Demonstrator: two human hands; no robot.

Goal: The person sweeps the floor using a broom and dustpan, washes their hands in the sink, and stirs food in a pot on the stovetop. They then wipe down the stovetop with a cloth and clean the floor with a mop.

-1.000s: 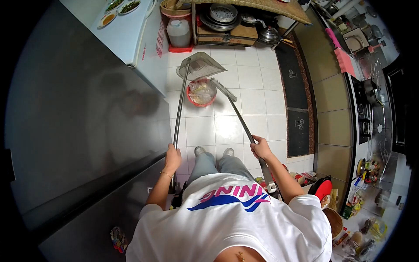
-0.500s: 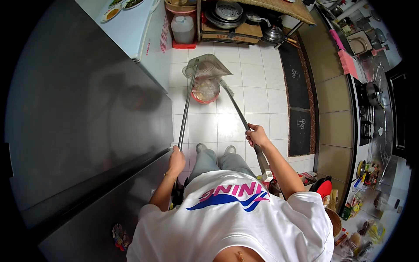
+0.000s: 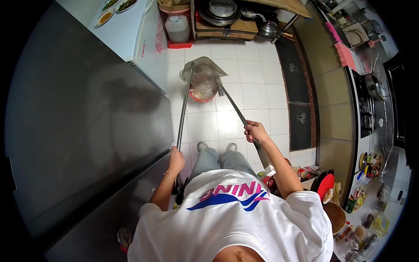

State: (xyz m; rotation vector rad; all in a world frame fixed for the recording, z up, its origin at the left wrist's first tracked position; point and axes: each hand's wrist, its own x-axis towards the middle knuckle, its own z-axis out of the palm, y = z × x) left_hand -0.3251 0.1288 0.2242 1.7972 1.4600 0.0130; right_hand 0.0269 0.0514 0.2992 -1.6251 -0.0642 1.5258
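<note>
My left hand (image 3: 176,160) is wrapped round the long metal handle of a grey, see-through dustpan (image 3: 212,65). The pan is held out ahead of me, over the far side of a red-rimmed trash bin (image 3: 202,99). Inside the bin are a clear plastic bag and some light-coloured rubbish, partly covered by the pan. My right hand (image 3: 255,132) grips the shaft of a broom (image 3: 235,108), whose white end cap sticks out behind my wrist. The broom's bristles are beside the pan's right edge and the bin; whether they touch is too small to tell.
A tall dark refrigerator (image 3: 100,109) and a white chest with dishes (image 3: 131,39) stand on my left. Ahead are a water jug (image 3: 178,29) and a shelf with pans (image 3: 222,8). A dark mat (image 3: 300,120) lies along the right-hand cabinets (image 3: 334,105). Pots and baskets crowd behind my right side.
The broom's bristle end has swung left, closer to the dustpan and bin. The dustpan stays over the bin, and my grips are the same. The view has shifted slightly.
</note>
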